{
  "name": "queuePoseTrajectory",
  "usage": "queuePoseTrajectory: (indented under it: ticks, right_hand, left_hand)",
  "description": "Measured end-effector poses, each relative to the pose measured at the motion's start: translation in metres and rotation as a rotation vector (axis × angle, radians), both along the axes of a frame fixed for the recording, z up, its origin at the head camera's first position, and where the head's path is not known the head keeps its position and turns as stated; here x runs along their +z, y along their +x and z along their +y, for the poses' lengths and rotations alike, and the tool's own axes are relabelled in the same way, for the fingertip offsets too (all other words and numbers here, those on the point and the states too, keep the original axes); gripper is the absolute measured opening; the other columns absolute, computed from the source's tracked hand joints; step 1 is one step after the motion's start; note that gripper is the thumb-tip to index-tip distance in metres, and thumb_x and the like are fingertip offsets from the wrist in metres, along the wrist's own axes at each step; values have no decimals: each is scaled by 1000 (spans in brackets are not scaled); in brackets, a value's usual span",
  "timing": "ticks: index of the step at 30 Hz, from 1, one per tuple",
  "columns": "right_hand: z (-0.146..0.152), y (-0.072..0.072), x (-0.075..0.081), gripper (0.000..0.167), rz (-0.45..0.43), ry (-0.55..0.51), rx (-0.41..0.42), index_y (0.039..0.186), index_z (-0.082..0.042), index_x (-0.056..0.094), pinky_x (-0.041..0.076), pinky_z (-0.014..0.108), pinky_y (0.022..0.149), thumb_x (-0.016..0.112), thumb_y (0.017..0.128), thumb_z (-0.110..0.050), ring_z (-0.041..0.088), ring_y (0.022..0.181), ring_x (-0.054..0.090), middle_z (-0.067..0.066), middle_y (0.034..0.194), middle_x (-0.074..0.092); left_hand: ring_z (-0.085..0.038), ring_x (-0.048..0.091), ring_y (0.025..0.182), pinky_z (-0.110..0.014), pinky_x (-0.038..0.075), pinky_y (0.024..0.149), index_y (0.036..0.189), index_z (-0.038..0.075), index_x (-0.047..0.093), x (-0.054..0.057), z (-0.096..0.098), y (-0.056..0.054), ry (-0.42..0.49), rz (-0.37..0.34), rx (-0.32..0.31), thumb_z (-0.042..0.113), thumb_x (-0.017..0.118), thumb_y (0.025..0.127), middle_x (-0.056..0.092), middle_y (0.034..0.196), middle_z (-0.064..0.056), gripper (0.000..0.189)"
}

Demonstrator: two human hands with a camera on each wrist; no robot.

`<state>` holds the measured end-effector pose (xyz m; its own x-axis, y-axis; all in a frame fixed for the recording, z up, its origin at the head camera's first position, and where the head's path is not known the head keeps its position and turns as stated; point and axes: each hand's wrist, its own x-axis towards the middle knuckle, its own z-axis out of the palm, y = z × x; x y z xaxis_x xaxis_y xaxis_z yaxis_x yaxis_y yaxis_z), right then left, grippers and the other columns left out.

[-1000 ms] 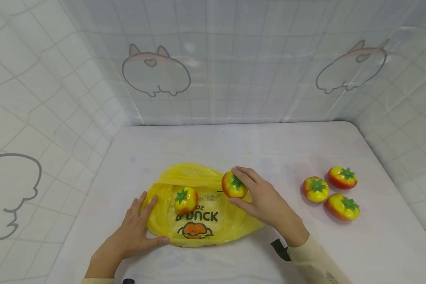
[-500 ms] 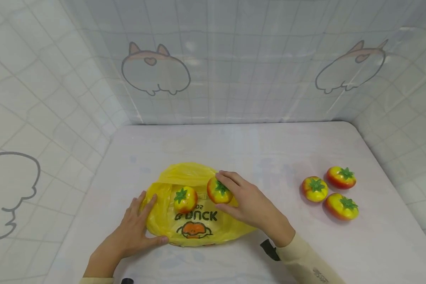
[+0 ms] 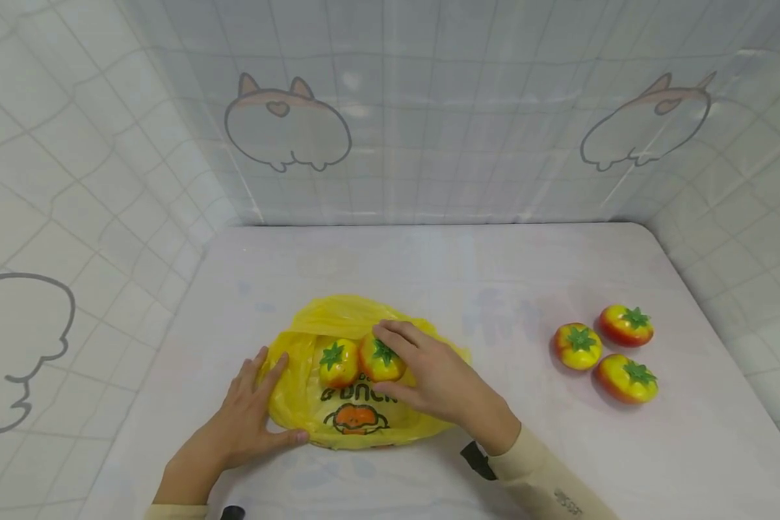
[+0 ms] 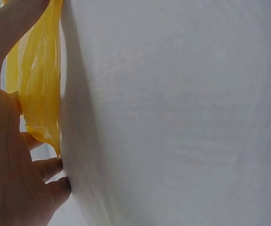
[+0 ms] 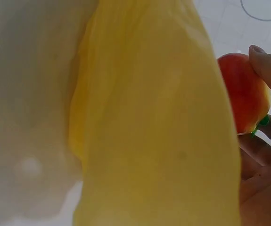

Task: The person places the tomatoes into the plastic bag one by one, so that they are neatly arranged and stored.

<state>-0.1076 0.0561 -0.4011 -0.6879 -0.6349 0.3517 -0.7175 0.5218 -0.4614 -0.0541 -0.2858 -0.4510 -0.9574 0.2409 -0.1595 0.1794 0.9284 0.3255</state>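
A yellow plastic bag (image 3: 351,315) printed with a duck lies on the table with its middle puffed up. On top of it sits one red-and-yellow toy tomato (image 3: 338,365) with a green leafy crown. My right hand (image 3: 438,377) holds a second toy tomato (image 3: 375,361) between thumb and fingers, right beside the first one. The right wrist view shows that held tomato's red side (image 5: 241,92) past the bag's edge. My left hand (image 3: 243,415) rests with spread fingers at the bag's left side; in the left wrist view its fingertips (image 4: 60,188) meet the table by the yellow plastic.
Three more toy tomatoes (image 3: 577,347) sit close together on the right of the white table (image 3: 494,267). Pale grid-patterned curtains (image 3: 429,144) with cartoon drawings enclose the back and both sides.
My right hand has carried its toy tomato leftward over the bag, up beside the tomato lying there. The left hand stays in place.
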Motion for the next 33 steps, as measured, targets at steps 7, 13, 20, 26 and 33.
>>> queuePoseTrajectory:
  ticks: [7,13,20,26,33]
  right_hand:
    - [-10,2,-2,76,17,45,26,152,-10,49,57,37,99,77,91,-46,25,120,66,7,150,52]
    - [-20,3,-6,75,34,67,72,152,-11,49,56,34,100,77,92,-46,22,117,66,4,149,53]
    - [-38,9,-9,75,45,101,137,151,-12,50,55,34,101,74,91,-52,21,119,66,4,148,55]
    - [-47,13,-15,74,37,160,178,152,-17,50,49,38,110,73,92,-53,17,131,58,-1,153,53]
    - [-49,16,-20,74,88,202,201,152,-17,50,47,39,113,73,92,-54,19,136,55,-2,154,52]
  left_hand:
    - [-64,14,146,-78,23,113,165,18,16,-3,-2,-1,-1,-13,10,84,71,70,4,168,-28,128]
    - [-64,14,146,-78,24,112,165,19,16,-2,-2,0,-4,-18,12,86,69,70,4,168,-28,129]
    - [-65,15,145,-78,25,111,165,17,17,0,-2,1,6,-9,4,84,70,71,5,167,-29,127]
    - [-65,15,145,-79,25,111,166,17,15,-1,-3,-1,6,-10,0,84,70,72,4,167,-29,128]
    - [-65,15,145,-78,25,112,165,16,16,-1,-3,0,10,-7,-1,83,70,72,4,167,-29,127]
